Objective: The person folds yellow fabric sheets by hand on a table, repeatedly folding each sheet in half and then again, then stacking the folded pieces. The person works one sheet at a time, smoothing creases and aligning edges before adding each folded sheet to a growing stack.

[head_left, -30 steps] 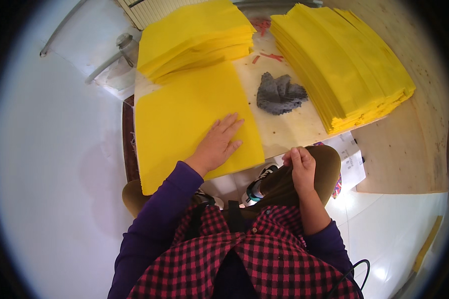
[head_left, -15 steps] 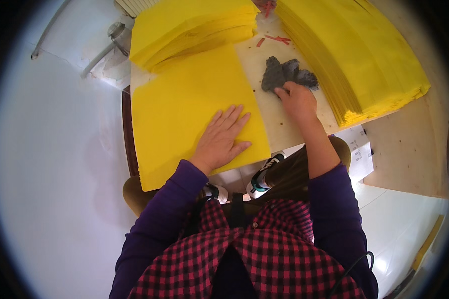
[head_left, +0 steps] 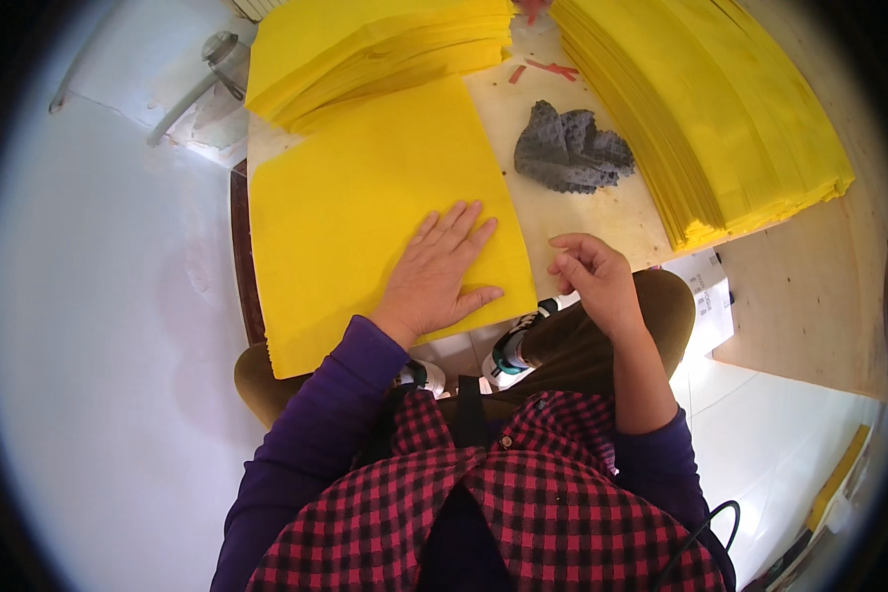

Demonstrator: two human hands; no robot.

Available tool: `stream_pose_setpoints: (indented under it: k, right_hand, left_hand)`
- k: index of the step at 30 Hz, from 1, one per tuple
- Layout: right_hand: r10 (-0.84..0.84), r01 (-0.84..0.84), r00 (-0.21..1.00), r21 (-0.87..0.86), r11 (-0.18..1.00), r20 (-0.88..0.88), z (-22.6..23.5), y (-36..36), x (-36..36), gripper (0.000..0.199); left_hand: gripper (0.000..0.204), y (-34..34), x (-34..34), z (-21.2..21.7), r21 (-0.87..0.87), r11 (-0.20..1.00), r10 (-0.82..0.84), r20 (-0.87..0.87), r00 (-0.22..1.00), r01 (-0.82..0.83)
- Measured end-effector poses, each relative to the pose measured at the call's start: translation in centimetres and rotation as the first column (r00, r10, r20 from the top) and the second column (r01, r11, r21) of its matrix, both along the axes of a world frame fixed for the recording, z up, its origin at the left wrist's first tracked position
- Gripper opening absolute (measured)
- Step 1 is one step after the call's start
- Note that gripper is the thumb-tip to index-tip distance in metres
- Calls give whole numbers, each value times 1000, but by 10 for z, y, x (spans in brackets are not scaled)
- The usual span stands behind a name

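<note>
My left hand [head_left: 439, 266] lies flat on the near right part of a stack of yellow sheets [head_left: 355, 197], its fingers spread and the palm down. Loosely curled, my right hand [head_left: 599, 281] hovers by the table's front edge, just right of that stack, with a gap between thumb and forefinger and nothing held. Beyond it, a crumpled dark grey cloth [head_left: 572, 150] rests on the bare wooden tabletop [head_left: 602, 219], apart from both hands.
A tall pile of yellow sheets [head_left: 720, 128] stands along the right side, and another yellow pile [head_left: 385, 44] at the back left. Red strips [head_left: 551, 69] lie between them. At the far left is a bottle [head_left: 225, 51]. My knees are under the front edge.
My right hand has let go of the grey cloth and drawn back toward me. The cloth now lies more spread out. My left hand stays flat on the yellow stack.
</note>
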State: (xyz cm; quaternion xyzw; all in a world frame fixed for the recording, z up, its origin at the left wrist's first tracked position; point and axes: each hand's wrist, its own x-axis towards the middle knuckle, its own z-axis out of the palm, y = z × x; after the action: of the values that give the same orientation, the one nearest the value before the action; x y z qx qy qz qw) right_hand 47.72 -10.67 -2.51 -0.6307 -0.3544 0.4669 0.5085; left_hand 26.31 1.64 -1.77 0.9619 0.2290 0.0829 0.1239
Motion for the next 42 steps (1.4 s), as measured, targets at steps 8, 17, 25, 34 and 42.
stream_pose_setpoints:
  k: [8,17,25,34,42]
  right_hand:
    - [152,-142,981,-90,986,118,5,11,-5,28]
    - [270,-228,943,-212,950,193,9,22,-5,30]
    - [225,-211,974,-257,943,25,12,26,-6,27]
    - [185,-162,979,-224,961,84,7,29,-12,28]
    - [179,-159,978,-181,971,102,6,33,-16,24]
  left_hand:
    - [79,-1,-1,2,-26,1000,13,29,1000,-13]
    - [79,0,-1,1,-12,1000,6,34,999,-6]
    - [78,-1,-1,0,-4,1000,9,39,999,-9]
    - [79,-1,-1,1,1,1000,9,26,1000,-9]
    - [81,-1,-3,3,-13,1000,1,29,1000,-1]
